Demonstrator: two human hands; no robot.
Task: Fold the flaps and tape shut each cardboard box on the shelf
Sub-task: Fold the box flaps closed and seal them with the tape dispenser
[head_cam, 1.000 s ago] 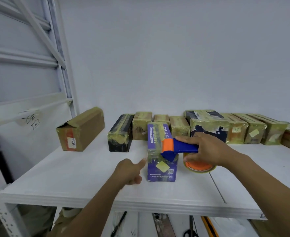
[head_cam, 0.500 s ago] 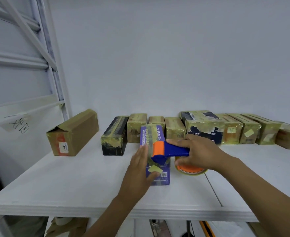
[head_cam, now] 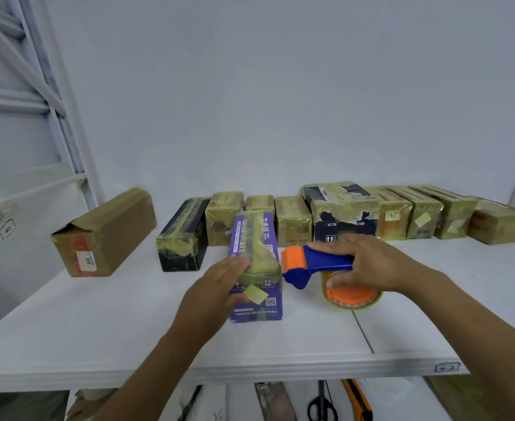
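Observation:
A purple box (head_cam: pixel 257 302) wrapped with yellowish tape lies lengthwise on the white shelf (head_cam: pixel 98 335), near its front. My left hand (head_cam: pixel 216 287) lies flat against the box's near left corner, fingers straight. My right hand (head_cam: pixel 368 262) grips the blue handle of a tape dispenser (head_cam: pixel 317 264) with an orange roller and an orange-cored tape roll (head_cam: pixel 352 296). The dispenser's head sits just right of the box's front end.
A row of several taped boxes (head_cam: pixel 344 214) lines the back of the shelf. A black box (head_cam: pixel 183 238) and a brown cardboard box (head_cam: pixel 104 232) with a partly open end stand at the left. Scissors (head_cam: pixel 321 405) and a yellow cutter (head_cam: pixel 356 399) lie below the shelf.
My left hand rose from pointing beside the box to pressing flat on its near left corner. The tape dispenser moved off the box top to its right side.

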